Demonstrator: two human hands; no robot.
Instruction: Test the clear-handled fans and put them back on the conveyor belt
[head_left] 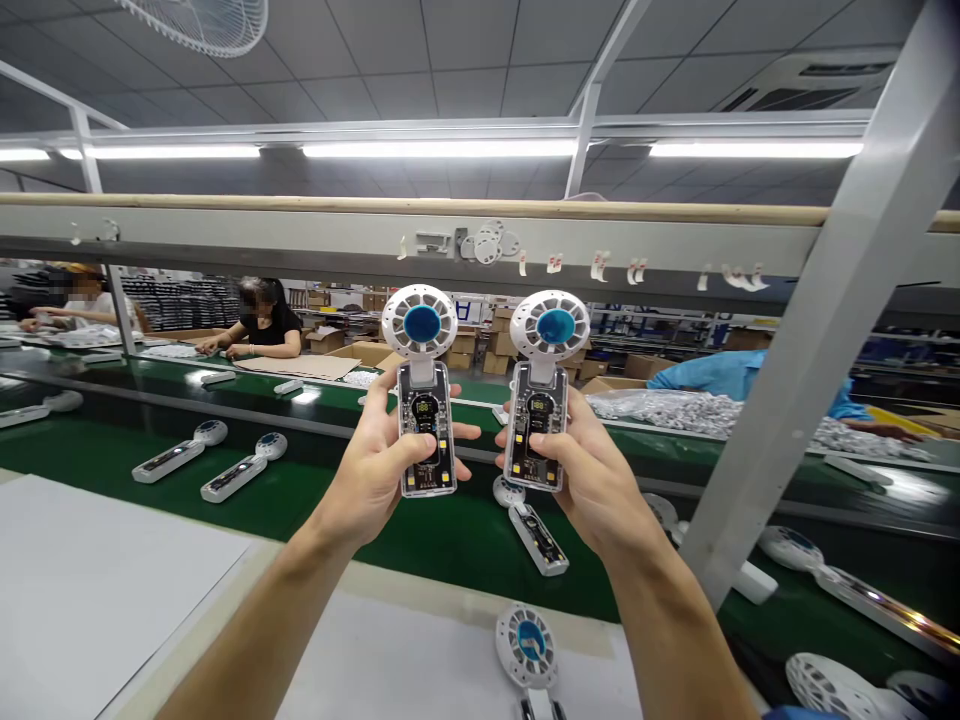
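Observation:
Two small white handheld fans with round heads, blue centres and clear-fronted handles showing circuit boards are held up side by side, upright. My left hand (375, 460) grips the handle of the left fan (422, 322), its thumb on the front. Around the handle of the right fan (555, 326) my right hand (592, 465) is closed, thumb also on the front. Small digits show on both boards. Below them, another fan (538, 540) lies on the green conveyor belt, and one more (527, 645) lies on the white surface nearest me.
More fans (238, 478) lie along the green belt (315, 510). A slanted metal post (817, 290) rises at the right. Across the belt sit a person in black (274, 325) and a person at far left; a blue sleeve (705, 372) reaches beside bagged white parts (675, 410).

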